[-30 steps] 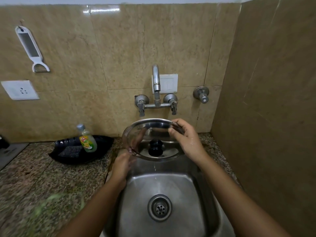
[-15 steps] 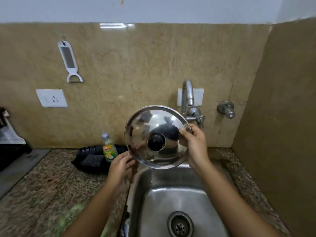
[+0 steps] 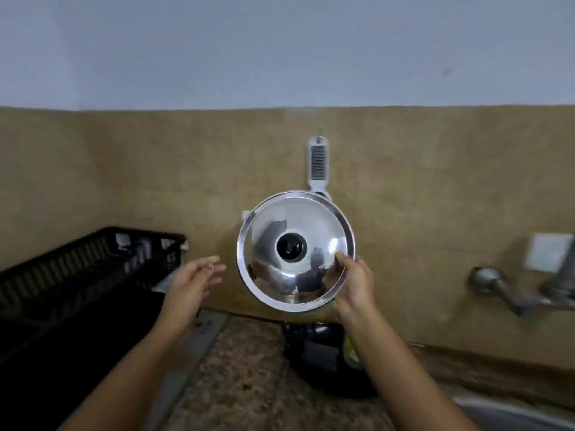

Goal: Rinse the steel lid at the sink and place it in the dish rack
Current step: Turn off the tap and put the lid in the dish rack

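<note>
The round steel lid (image 3: 295, 219) with its black knob facing me is held upright in the air in front of the tiled wall. My right hand (image 3: 354, 284) grips its lower right rim. My left hand (image 3: 193, 281) is off the lid, fingers spread, a short way to its left. The black dish rack (image 3: 77, 272) stands on the counter at the left, below and left of the lid. Only a corner of the sink (image 3: 513, 415) shows at the bottom right.
A white peeler (image 3: 318, 161) hangs on the wall just above the lid. A black tray (image 3: 317, 359) with a soap bottle (image 3: 351, 353) sits on the granite counter (image 3: 242, 377) under the lid. The tap (image 3: 510, 290) juts out at the right.
The view swung left from the sink toward the rack. The lid travelled left with my right hand and turned knob toward me. My left hand let go of the rim.
</note>
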Motion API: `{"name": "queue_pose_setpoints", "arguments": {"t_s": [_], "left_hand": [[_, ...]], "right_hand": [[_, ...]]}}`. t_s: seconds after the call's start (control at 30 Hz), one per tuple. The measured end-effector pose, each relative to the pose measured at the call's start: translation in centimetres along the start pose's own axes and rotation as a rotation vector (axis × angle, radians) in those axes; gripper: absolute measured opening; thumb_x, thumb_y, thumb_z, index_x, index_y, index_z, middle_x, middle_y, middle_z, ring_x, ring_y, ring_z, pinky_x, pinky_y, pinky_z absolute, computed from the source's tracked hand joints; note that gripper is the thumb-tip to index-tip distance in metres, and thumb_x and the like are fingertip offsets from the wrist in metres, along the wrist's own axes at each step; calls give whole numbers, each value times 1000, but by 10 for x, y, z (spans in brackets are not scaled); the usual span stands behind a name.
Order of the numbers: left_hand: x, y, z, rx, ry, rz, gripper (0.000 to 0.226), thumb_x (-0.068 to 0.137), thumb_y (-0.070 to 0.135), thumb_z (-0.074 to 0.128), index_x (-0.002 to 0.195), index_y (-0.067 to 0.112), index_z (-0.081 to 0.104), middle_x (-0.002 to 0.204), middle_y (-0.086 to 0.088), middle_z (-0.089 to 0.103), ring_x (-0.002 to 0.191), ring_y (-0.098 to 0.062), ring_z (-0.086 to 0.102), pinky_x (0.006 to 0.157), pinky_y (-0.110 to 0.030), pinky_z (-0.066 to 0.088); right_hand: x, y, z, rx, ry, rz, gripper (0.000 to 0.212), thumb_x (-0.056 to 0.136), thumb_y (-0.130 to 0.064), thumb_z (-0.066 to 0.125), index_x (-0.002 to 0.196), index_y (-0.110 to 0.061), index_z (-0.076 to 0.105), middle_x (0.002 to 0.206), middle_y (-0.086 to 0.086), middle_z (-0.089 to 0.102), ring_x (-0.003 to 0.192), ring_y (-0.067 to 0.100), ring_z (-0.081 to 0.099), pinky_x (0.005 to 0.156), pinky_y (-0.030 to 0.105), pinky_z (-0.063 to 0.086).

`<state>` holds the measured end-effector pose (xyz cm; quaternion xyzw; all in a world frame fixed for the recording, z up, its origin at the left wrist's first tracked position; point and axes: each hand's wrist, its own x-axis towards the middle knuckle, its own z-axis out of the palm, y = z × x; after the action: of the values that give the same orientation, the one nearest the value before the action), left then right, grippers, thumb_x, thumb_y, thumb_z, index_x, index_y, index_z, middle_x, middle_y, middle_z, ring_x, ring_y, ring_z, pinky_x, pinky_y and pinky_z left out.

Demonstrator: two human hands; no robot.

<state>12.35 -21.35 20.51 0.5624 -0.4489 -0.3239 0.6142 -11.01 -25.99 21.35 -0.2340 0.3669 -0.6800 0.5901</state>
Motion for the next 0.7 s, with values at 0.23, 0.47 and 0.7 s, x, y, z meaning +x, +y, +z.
{"name": "queue_pose_setpoints", "arguments": {"t_s": [0.23,0.47,0.7], "left_hand": [[85,28,-147,136,188,45,23,98,14,44,114,11,61,98,-1,68,85,-12,62,65,-17,40],[138,0,-221,199,282,-66,25,97,14,46,115,8,61,101,-3,68,86,-13,60,61,-17,37],[151,-28,-241,188,274,-153,20,95,23,52,112,20,61,100,8,66,91,-8,60,63,-19,36]], "right_hand": [[28,91,165,20,-138,43,16,92,1,52,81,-11,57,76,9,61,67,21,57,71,37,49],[53,157,272,-105,-152,-34,19,89,0,54,74,-11,50,64,7,54,46,15,52,46,21,41],[77,218,340,-230,-222,-131,5,90,-5,55,86,-8,55,69,3,53,63,17,50,59,29,44]]}}
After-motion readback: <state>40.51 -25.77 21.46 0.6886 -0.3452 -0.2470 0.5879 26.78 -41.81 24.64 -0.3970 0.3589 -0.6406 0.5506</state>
